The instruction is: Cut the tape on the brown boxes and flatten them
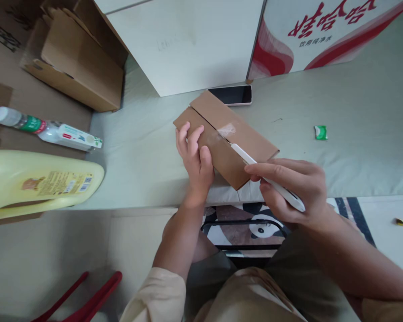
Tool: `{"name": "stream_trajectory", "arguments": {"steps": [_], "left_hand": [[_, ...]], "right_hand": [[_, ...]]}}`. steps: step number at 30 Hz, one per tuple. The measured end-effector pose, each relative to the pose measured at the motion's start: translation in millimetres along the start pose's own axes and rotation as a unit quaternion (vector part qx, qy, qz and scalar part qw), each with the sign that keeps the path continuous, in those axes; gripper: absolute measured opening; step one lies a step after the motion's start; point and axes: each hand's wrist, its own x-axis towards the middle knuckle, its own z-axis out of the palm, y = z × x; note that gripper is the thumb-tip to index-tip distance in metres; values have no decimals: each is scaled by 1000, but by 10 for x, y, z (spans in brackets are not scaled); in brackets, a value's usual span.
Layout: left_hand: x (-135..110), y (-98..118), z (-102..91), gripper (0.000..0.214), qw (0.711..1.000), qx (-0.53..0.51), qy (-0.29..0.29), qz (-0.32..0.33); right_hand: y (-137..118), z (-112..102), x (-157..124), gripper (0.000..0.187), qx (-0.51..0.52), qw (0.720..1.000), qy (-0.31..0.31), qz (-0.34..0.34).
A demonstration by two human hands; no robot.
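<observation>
A small brown cardboard box [218,147] lies at a slant near the front edge of the pale cloth-covered surface, its top flaps meeting in a seam with a piece of clear tape across it. My left hand [196,156] grips the box at its left end, fingers and thumb pressed on the top. In my right hand [295,183] is a white utility knife [243,154]. Its tip rests at the seam, just past the tape. Whether a blade is out, I cannot tell. Behind the box lies a phone [235,95], partly covered by the box's corner.
To the left are a yellow jug [43,179], a plastic bottle [30,124], a small carton [79,136] and an open cardboard box [77,58]. A white panel [188,44] and a printed box [315,36] stand behind. A green packet [320,132] lies to the right.
</observation>
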Motion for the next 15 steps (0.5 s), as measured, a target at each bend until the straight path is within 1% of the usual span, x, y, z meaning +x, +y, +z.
{"name": "stream_trajectory", "arguments": {"steps": [5, 9, 15], "left_hand": [[16, 18, -21, 52, 999, 24, -20, -9], [26, 26, -21, 53, 999, 35, -19, -4], [27, 27, -22, 52, 999, 27, -23, 2]], "right_hand": [[-21, 24, 0, 34, -38, 999, 12, -14], [-32, 60, -13, 31, -80, 996, 35, -25], [-8, 120, -48, 30, -120, 993, 14, -9]]}}
